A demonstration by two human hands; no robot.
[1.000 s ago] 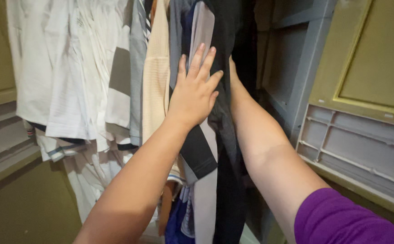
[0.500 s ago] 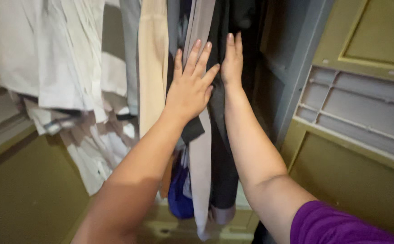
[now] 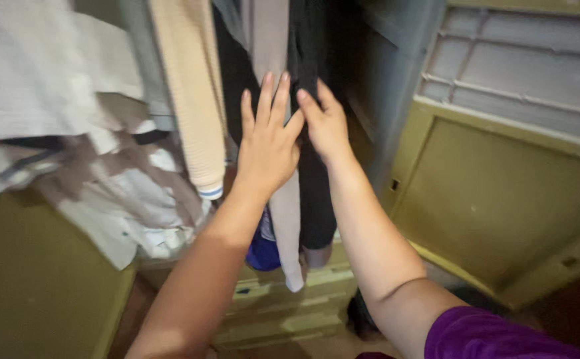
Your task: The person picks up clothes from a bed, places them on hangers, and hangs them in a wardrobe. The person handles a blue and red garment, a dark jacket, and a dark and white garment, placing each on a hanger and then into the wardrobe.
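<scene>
My left hand point(image 3: 266, 143) lies flat, fingers spread, against a hanging grey garment point(image 3: 271, 40) inside an open wardrobe. My right hand point(image 3: 325, 123) presses flat on a black garment point(image 3: 316, 199) just to its right, the fingertips of both hands almost touching. Neither hand grips the cloth. A cream ribbed sleeve point(image 3: 190, 106) with a blue stripe at its cuff hangs left of my left hand. Part of a blue garment point(image 3: 263, 249) shows below my left wrist.
White and pale shirts point(image 3: 50, 100) hang bunched at the left. The open wardrobe door point(image 3: 503, 193), olive with a grey ribbed panel, stands at the right. Olive drawers point(image 3: 290, 306) sit under the clothes. A purple sleeve point(image 3: 503, 336) covers my right upper arm.
The view has tilted downward, so the clothes' lower ends and the drawers now show. Both hands sit lower on the garments and have drawn closer together.
</scene>
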